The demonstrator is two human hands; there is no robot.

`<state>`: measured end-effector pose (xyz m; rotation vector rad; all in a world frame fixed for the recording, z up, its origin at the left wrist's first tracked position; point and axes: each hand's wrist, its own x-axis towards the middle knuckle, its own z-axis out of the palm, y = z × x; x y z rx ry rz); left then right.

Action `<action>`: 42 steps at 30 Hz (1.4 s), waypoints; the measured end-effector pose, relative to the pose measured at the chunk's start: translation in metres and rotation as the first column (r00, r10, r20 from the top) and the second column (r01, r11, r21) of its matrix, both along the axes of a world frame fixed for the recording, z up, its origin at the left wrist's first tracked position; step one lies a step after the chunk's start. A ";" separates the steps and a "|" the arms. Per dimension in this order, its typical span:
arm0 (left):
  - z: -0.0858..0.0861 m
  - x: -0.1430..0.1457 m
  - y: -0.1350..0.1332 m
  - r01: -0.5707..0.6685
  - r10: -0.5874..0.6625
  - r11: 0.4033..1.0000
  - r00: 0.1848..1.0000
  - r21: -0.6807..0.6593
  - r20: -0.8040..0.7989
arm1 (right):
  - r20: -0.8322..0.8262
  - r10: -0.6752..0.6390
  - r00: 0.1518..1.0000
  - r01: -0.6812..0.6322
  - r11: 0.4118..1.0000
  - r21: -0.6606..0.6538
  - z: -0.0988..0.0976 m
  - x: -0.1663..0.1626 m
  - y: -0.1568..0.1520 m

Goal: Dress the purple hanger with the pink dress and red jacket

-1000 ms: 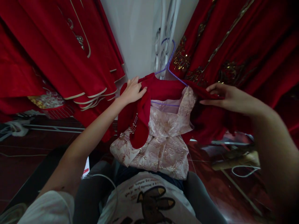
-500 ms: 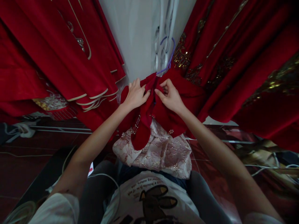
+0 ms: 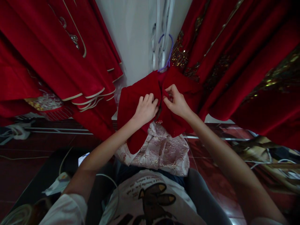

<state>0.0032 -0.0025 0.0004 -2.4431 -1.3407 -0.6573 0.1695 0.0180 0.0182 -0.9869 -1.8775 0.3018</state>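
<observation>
A short red jacket [image 3: 131, 101] is hung on a slim purple clothes hanger [image 3: 168, 63], whose hook is seen rising above the neckline. Its two front edges are held close together, parted by a narrow dark gap, and a small beaded trim is shown near their lower ends. Beneath it, a pale pink brocade dress [image 3: 161, 153], flecked with glinting metallic thread, is left uncovered only lower down, its fabric gathered in folds

Upper pt of pink dress [image 3: 164, 153] covered by red jacket [image 3: 133, 97]; lower pt of purple hanger [image 3: 172, 48] hidden w/in same. Pale flat item [image 3: 82, 158] partly blocked by L forearm [image 3: 110, 147]. Hung red cloth [image 3: 53, 50] cut off, far edge.
</observation>
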 end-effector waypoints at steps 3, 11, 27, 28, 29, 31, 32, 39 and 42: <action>0.006 0.001 0.010 0.011 0.005 0.998 0.972 -0.065 0.233 | 0.029 0.023 0.999 -0.022 1.000 -0.008 0.001 -0.001 -0.007; -0.013 0.004 0.025 0.327 -0.114 0.940 0.566 -0.096 0.817 | -0.289 0.219 0.932 -0.276 0.945 -0.174 -0.025 0.001 -0.010; -0.025 -0.011 0.018 0.384 -0.171 0.921 0.540 -0.060 0.824 | -0.398 0.105 0.912 -0.152 0.984 -0.088 -0.051 -0.004 -0.015; -0.026 -0.011 0.018 0.387 -0.170 0.920 0.531 -0.059 0.830 | -0.397 0.097 0.913 -0.140 0.987 -0.080 -0.051 -0.005 -0.014; -0.026 -0.011 0.017 0.392 -0.171 0.918 0.522 -0.058 0.836 | -0.396 0.092 0.914 -0.131 0.989 -0.072 -0.051 -0.005 -0.014; -0.026 -0.011 0.016 0.406 -0.175 0.912 0.519 -0.061 0.837 | -0.389 0.080 0.918 -0.114 0.991 -0.065 -0.051 -0.007 -0.013; -0.025 -0.011 0.015 0.410 -0.178 0.910 0.529 -0.066 0.830 | -0.385 0.071 0.920 -0.104 0.992 -0.065 -0.051 -0.008 -0.013; -0.010 -0.012 0.005 0.362 -0.291 0.932 0.723 0.016 0.626 | -0.384 -0.008 0.923 -0.006 0.999 -0.034 -0.049 -0.011 -0.017; -0.006 -0.011 0.003 0.335 -0.297 0.941 0.767 0.040 0.569 | -0.381 -0.032 0.924 0.040 0.999 0.014 -0.047 -0.012 -0.021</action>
